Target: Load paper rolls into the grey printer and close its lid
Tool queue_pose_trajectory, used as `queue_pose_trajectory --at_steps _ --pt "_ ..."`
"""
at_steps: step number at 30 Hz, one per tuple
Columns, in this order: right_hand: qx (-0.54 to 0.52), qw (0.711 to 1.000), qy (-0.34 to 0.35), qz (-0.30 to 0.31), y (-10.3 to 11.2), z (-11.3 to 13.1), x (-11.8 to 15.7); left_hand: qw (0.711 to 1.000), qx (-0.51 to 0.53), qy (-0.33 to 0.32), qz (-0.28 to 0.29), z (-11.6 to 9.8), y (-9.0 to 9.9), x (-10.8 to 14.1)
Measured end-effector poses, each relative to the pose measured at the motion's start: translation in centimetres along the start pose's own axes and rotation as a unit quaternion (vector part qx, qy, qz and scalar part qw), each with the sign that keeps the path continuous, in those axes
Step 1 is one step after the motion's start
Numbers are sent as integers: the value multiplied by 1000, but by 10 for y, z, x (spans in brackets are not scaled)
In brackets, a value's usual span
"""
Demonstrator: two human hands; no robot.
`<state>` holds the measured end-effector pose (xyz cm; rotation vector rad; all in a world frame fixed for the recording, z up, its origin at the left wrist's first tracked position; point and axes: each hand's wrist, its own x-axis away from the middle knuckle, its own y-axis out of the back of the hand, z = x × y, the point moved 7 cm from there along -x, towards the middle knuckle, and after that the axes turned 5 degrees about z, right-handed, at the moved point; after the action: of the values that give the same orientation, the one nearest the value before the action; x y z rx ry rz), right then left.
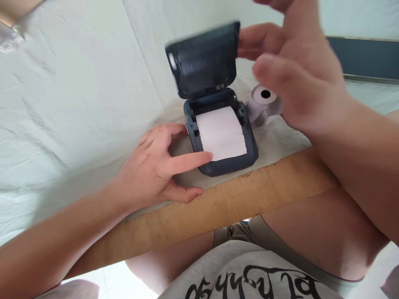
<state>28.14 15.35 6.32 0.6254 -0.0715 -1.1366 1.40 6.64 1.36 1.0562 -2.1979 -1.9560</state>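
A small dark blue label printer (229, 168) sits near the front edge of the table with its lid (205, 62) raised. Inside lies a roll of white paper (222, 131), its end drawn forward over the front rim. My left hand (156, 166) has its fingers spread; the index fingertip rests on the paper's front left corner, and other fingers are by the printer's left side. At the lid's right edge are the fingertips of my right hand (299, 70), the thumb apart from them; slight blur hides how firmly they touch.
Just right of the printer stands a white paper roll (264, 104) with a dark core, partly behind my right hand. A white cloth (93, 95) covers the table, whose wooden edge (218, 207) runs before my lap. A dark blue flat object (368, 58) lies at far right.
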Motion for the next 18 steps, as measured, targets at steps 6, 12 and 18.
queue_pose_trajectory --at_steps 6,12,18 --pt "62 996 6 -65 14 -12 14 1000 13 8 10 -4 1 -1" --pt "72 997 8 36 -4 -13 18 999 0 36 5 -5 4 -5" --pt "82 995 8 52 -6 -4 19 999 -15 45 16 -8 3 -10"
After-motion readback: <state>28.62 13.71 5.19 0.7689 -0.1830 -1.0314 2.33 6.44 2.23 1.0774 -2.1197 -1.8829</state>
